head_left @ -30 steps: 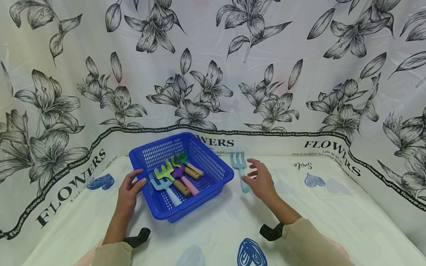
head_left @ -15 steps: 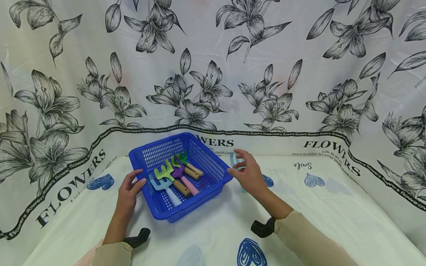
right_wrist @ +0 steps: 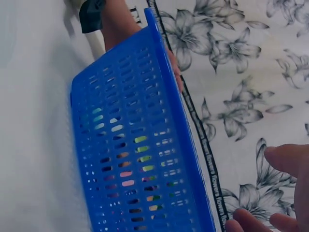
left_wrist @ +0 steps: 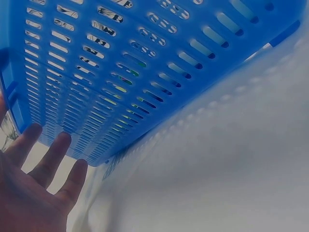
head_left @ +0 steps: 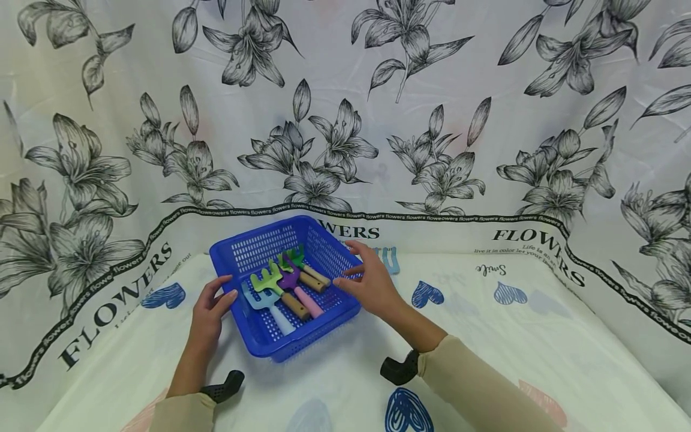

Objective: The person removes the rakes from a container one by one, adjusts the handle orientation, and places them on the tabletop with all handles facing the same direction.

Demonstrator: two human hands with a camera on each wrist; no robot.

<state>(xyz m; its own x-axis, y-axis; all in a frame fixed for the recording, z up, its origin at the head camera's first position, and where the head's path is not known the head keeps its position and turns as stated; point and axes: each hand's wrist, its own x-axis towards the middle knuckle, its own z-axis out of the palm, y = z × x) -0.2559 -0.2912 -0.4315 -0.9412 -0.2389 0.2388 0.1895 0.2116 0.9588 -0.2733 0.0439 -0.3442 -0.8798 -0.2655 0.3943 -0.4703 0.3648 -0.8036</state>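
Note:
A blue perforated plastic basket [head_left: 308, 348] holds several small garden hand forks: a light blue one [head_left: 282, 320], a lime green one [head_left: 267, 279] with a wooden handle, a purple one [head_left: 290, 278] with a pink handle, and green ones at the back. At its left rim, my left hand [head_left: 207, 309] rests with fingers fairly straight; in the left wrist view their tips lie against the outer wall. My right hand [head_left: 372, 282], fingers spread and holding nothing, overlaps the basket's right corner. Behind that hand, another light blue hand fork [head_left: 391, 262] lies on the cloth, its handle hidden.
White cloth printed with hearts [head_left: 427, 294] covers the surface under the basket. A flower-printed curtain [head_left: 442, 150] rises behind and at both sides. Black wrist mounts [head_left: 399, 369] stick out at both cuffs.
My right hand has moved left from beside the loose light blue fork to the basket's right corner. The left hand, the basket and the forks have stayed in place.

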